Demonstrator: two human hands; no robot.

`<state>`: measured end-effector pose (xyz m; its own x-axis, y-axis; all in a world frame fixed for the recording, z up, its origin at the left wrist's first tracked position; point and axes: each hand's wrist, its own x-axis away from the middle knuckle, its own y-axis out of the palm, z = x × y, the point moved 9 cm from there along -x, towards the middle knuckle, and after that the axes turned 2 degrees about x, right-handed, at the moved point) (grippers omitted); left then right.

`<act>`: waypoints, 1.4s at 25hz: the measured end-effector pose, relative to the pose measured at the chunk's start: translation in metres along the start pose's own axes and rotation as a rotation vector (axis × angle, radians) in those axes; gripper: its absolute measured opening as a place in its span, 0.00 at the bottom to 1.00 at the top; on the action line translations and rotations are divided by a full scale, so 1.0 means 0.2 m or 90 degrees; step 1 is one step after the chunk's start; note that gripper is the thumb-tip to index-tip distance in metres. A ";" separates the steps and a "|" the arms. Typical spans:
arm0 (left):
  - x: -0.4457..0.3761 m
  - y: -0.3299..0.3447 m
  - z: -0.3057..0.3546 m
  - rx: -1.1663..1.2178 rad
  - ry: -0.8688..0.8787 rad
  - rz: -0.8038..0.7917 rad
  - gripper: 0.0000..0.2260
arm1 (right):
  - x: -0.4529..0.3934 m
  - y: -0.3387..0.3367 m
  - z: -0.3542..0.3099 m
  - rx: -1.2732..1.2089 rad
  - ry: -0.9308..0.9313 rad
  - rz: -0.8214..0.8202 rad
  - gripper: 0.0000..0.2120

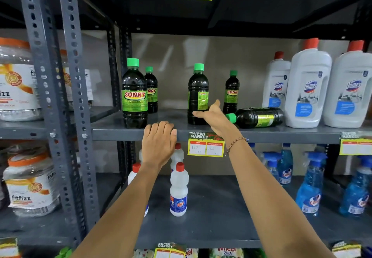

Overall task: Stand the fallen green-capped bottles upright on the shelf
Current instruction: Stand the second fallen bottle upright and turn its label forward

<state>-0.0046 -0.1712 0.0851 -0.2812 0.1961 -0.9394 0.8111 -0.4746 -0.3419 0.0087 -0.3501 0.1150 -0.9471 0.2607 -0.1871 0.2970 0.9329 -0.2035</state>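
On the grey shelf (120, 132), several dark bottles with green caps stand upright: one at the front left (134, 94), a smaller one behind it (151, 89), one in the middle (198, 94) and one further back (231, 91). Another green-capped bottle (256, 117) lies on its side, cap pointing left. My right hand (213, 115) is open, fingers spread, between the middle upright bottle and the fallen bottle's cap, gripping neither. My left hand (159, 143) rests palm down on the shelf's front edge and holds nothing.
Large white Domex jugs (308, 88) with red caps stand right of the fallen bottle. A price tag (205, 147) hangs on the shelf edge. Below are white red-capped bottles (178, 191) and blue spray bottles (310, 185). Clear jars (18, 88) fill the left rack beyond the slotted posts (66, 76).
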 end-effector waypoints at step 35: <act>0.02 0.00 -0.01 0.016 -0.015 -0.043 0.15 | -0.02 -0.05 -0.02 0.277 -0.076 0.157 0.32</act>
<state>-0.0043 -0.1690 0.0820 -0.3466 0.2082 -0.9146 0.7770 -0.4825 -0.4043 0.0099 -0.3593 0.1223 -0.8296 0.4056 -0.3837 0.5568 0.6509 -0.5160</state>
